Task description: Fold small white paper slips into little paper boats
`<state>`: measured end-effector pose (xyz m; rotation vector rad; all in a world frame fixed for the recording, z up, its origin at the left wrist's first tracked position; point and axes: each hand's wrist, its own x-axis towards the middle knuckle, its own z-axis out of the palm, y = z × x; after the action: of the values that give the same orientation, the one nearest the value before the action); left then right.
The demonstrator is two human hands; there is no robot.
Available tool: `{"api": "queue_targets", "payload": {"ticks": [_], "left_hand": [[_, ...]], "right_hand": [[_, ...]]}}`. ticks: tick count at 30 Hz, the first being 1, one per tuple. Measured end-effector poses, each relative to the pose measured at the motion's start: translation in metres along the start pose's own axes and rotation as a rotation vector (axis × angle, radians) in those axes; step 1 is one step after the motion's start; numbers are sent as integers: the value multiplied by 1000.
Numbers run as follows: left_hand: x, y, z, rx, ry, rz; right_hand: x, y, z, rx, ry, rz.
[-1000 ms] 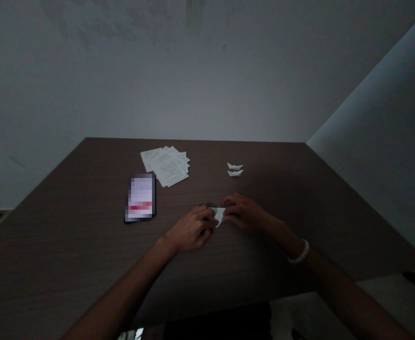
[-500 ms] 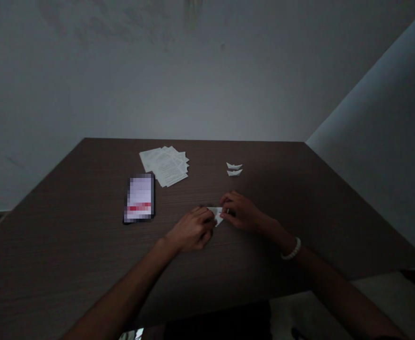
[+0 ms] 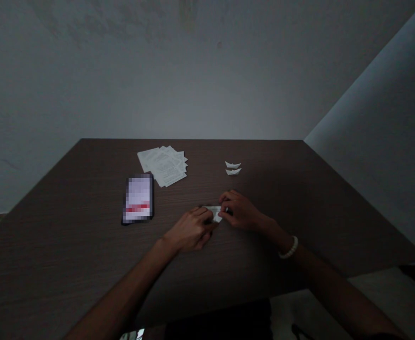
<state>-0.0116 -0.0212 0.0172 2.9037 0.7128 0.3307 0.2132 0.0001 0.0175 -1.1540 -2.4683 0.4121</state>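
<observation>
A small folded piece of white paper (image 3: 215, 214) lies on the table between my two hands, partly hidden by the fingers. My left hand (image 3: 194, 228) presses on its left side with the fingers curled over it. At the paper's right side, my right hand (image 3: 240, 210) pinches the edge between thumb and fingers. A pale beaded bracelet circles the right wrist. Beyond my hands stand two small folded paper boats (image 3: 233, 172), one behind the other.
A fanned stack of printed paper sheets (image 3: 165, 165) lies at the back left of the dark wooden table (image 3: 69, 203). In front of it rests a phone (image 3: 138, 198) with a blurred screen. A grey wall (image 3: 193, 94) borders the table's far edge.
The lower point of the folded paper no longer sticks out as far between my hands. Both hands stay in nearly the same place; the view has shifted slightly.
</observation>
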Motion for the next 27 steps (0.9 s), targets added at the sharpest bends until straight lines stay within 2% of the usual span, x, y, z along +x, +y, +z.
{"api": "queue_targets", "payload": {"ticks": [27], "left_hand": [[1, 2, 0, -31, 4, -36]], "right_hand": [[-1, -5, 7, -48, 57, 70]]}}
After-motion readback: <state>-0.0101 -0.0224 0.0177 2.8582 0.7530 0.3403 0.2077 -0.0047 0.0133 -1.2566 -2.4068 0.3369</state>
